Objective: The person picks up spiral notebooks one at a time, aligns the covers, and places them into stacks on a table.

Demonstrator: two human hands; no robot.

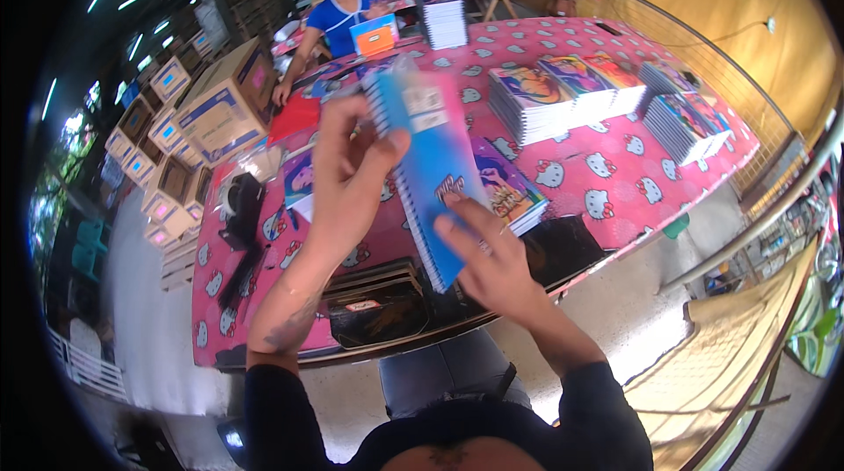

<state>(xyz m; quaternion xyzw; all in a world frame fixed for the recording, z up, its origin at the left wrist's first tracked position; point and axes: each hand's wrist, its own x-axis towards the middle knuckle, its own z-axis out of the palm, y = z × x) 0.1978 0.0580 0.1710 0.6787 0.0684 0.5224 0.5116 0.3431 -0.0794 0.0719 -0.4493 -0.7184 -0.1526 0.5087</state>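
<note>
A spiral notebook (431, 177) with a blue and pink cover is held up tilted over the table in front of me. Along its upper coil edge, my left hand (347, 159) has its fingers curled in, with the thumb against the binding. My right hand (492, 256) grips the lower part, fingers lying over the cover. A pale label sits near the notebook's top, where the picture is blurred. Beneath and beside it lie more colourful notebooks (512, 194), partly hidden by the held one.
A pink patterned cloth (571, 207) covers the table. Notebook stacks (536, 106) stand at the right. A black tape dispenser (239, 207) is at the left, black boxes (378, 304) along the near edge. Cartons (224, 102) are piled left. Across, a person (338, 23) handles notebooks.
</note>
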